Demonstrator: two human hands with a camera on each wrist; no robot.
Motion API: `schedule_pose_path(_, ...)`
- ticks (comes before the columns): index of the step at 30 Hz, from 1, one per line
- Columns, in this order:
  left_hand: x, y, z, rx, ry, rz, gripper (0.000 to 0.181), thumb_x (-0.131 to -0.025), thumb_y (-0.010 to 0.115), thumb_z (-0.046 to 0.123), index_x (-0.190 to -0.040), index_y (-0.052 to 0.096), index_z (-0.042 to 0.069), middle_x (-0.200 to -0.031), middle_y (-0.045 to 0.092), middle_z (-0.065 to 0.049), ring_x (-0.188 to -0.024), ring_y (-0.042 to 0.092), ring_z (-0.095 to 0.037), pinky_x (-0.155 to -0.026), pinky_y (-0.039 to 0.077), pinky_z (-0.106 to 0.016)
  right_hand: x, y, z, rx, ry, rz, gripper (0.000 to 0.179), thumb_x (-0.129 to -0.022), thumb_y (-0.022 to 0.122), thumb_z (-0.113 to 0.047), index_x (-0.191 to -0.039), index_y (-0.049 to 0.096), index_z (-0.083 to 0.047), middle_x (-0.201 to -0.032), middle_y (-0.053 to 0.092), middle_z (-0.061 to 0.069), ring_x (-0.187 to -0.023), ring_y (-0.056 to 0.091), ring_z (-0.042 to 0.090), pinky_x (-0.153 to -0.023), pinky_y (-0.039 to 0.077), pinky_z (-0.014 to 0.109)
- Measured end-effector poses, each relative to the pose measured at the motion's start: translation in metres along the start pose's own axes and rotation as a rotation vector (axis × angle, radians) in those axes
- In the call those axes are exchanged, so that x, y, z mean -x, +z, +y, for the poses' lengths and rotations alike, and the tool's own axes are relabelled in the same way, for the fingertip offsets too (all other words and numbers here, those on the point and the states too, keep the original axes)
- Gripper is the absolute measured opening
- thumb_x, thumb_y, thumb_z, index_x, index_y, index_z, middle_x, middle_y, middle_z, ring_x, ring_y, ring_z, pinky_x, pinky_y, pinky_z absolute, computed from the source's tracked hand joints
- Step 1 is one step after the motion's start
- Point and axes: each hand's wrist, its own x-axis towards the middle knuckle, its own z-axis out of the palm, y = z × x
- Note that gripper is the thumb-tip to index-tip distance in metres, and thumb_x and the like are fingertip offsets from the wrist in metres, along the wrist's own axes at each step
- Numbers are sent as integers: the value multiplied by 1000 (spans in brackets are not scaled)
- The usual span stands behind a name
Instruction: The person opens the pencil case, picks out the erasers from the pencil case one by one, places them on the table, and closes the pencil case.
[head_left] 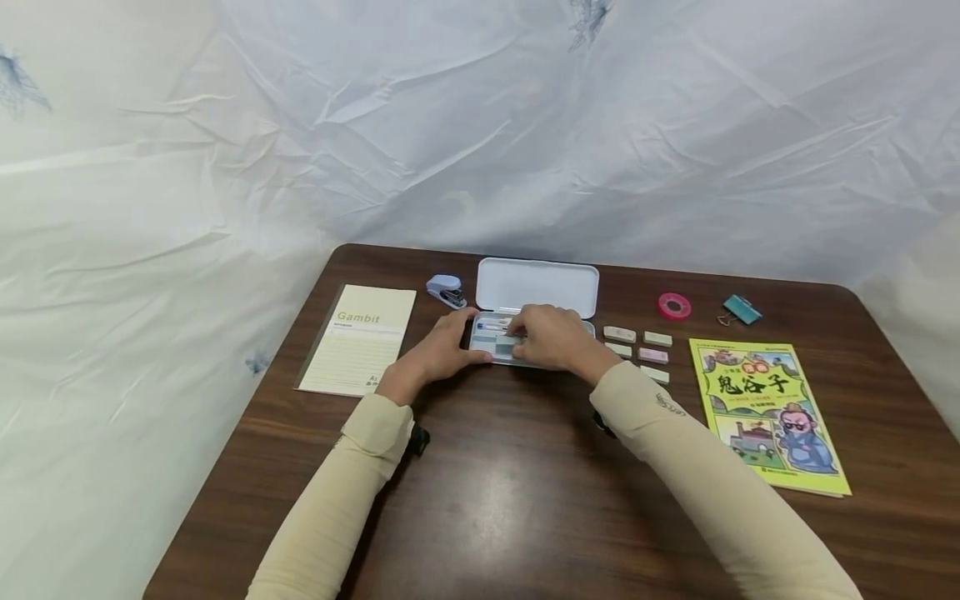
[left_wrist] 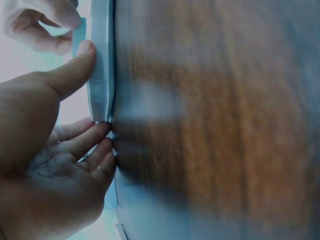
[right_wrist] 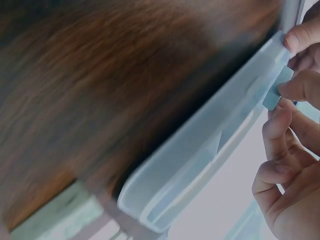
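Note:
An open pencil case (head_left: 537, 286) stands on the table with its white lid raised at the back. My left hand (head_left: 441, 348) holds its left end, thumb at the front edge and fingers against the end wall. Over the tray, my right hand (head_left: 557, 337) pinches a small light-blue eraser (right_wrist: 278, 89) between thumb and fingers. In the left wrist view, the eraser (left_wrist: 79, 36) shows just above the case wall (left_wrist: 101, 65). Pens (head_left: 491, 326) lie along the back of the tray, partly hidden by the right hand.
Several erasers (head_left: 653, 356) lie right of the case. A pink tape roll (head_left: 674, 306), a teal binder clip (head_left: 742, 309) and a yellow comic book (head_left: 768, 417) are farther right. A stapler (head_left: 447, 290) and a notebook (head_left: 358, 340) are on the left.

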Motion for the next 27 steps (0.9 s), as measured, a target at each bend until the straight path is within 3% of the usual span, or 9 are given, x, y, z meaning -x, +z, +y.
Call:
schedule_pose_path(8,-1,1,-3,-12,-17,9,95,-105,86,42,-177,34,9,-179,44,-21,-170,38,-40,-139,37,-59,31,-16,28,16,42,32,31,-101,78,-20,-129,88,-12,-128,83,10,-96,72,22,-80,61,49)
schedule_pose_path(16,-9,6,-15,-26,-26,5,98,-103,88,45,-177,35,11,-179,44,-19,-171,37,-40,-139,36,-60,66,-26,64,21,120,40,30,-99,80,-22,-126,87,-9,-122,82,14,-90,65,23,-67,47,33)
schedule_pose_path(19,-7,6,-12,-34,-8,11,97,-103,87,46,-177,36,9,-179,46,-19,-171,38,-41,-139,36,-61,82,-29,76,13,143,30,31,-99,82,-24,-125,86,-8,-123,82,16,-89,65,22,-64,45,33)
schedule_pose_path(27,-1,2,-2,-24,20,17,92,-104,86,42,-175,39,6,-174,51,-21,-168,41,-43,-138,36,-63,125,-31,106,18,195,4,32,-100,82,-23,-126,85,-5,-123,83,18,-85,67,19,-66,51,39)
